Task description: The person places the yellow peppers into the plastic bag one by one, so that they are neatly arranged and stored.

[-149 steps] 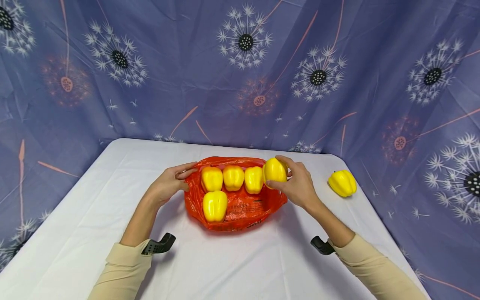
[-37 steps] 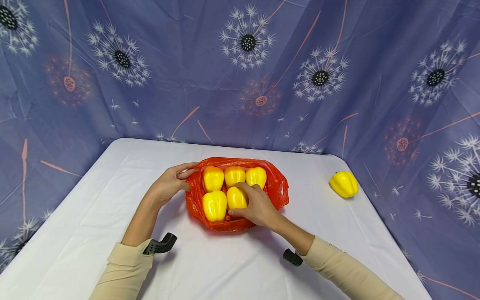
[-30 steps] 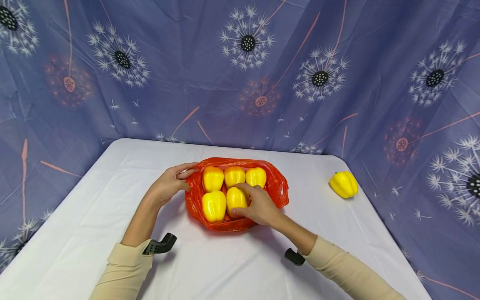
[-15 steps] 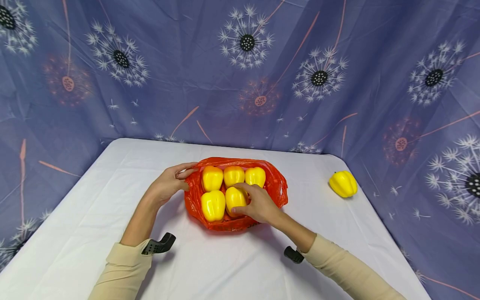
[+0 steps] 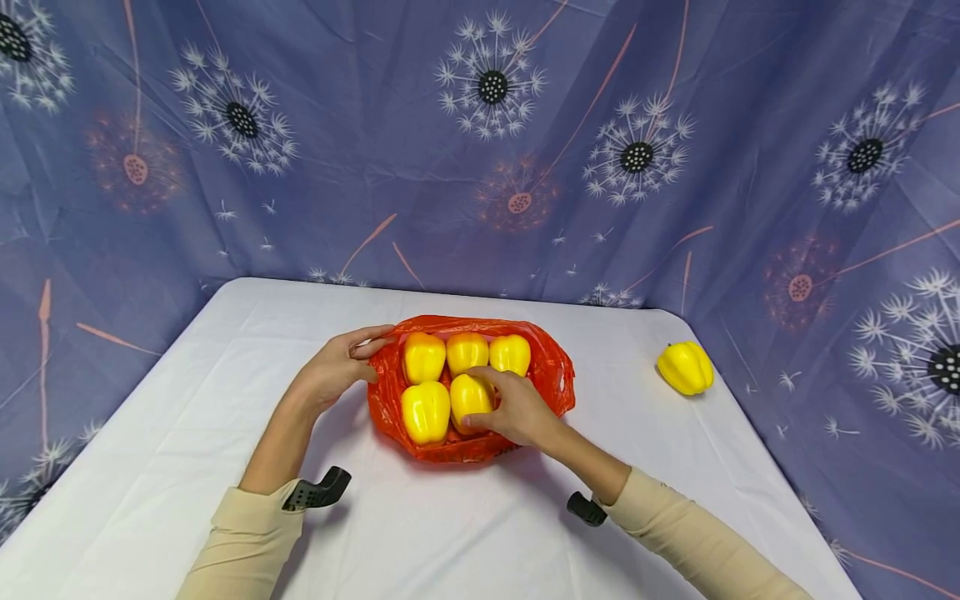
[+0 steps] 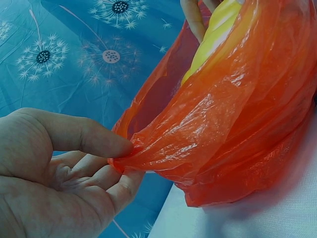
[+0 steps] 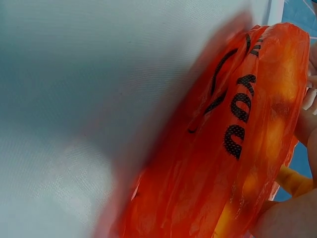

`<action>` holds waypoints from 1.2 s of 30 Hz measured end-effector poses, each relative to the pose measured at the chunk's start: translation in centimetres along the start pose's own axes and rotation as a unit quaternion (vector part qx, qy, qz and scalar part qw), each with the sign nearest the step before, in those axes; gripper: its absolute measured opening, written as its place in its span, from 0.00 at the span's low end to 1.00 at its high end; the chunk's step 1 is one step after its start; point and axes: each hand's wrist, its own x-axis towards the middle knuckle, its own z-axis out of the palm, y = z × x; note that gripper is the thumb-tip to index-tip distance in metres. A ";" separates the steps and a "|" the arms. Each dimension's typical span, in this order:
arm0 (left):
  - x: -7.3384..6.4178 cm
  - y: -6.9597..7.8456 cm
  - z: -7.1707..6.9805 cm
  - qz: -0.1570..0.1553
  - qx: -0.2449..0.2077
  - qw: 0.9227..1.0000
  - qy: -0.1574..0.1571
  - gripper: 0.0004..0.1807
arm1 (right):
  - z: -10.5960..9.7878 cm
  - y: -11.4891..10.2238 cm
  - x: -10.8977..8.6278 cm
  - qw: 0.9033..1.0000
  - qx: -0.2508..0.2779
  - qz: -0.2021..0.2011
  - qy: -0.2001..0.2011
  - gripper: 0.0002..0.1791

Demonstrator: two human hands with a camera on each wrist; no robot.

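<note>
A red plastic bag (image 5: 551, 379) lies with its mouth spread wide in the middle of the table. My left hand (image 5: 330, 373) is at its left rim; in the left wrist view the thumb and fingers pinch the film (image 6: 198, 144). Inside, three yellow bell peppers form the back row, with a middle one (image 5: 467, 352). Another yellow pepper (image 5: 426, 412) sits front left. Beside it my right hand (image 5: 521, 410) grips a yellow bell pepper (image 5: 468, 404) between thumb and fingers, its right side hidden. Black print shows on the bag's outside (image 7: 237, 119) in the right wrist view.
One more yellow bell pepper (image 5: 686, 368) lies on its side near the table's right edge. A white cloth covers the table (image 5: 435, 533). Behind and at both sides hangs a blue dandelion-print curtain (image 5: 375, 167).
Five seconds ago the right hand held its pepper over the bag's right rim; the pepper has since come left and forward into the front row. Over the last second both hands stay nearly still.
</note>
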 end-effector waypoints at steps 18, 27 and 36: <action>0.2 0.0 0.1 0.002 -0.005 1.000 -0.003 0.45 | -0.9 0.0 -0.3 1.000 -0.007 -0.001 0.012 0.40; -0.1 0.2 0.0 -0.001 -0.004 1.000 -0.003 0.45 | -3.3 0.5 -0.6 0.999 -0.014 0.010 0.042 0.41; -0.2 0.3 0.0 -0.006 0.004 1.000 -0.001 0.44 | -6.2 1.9 -1.4 0.996 -0.037 0.023 0.079 0.41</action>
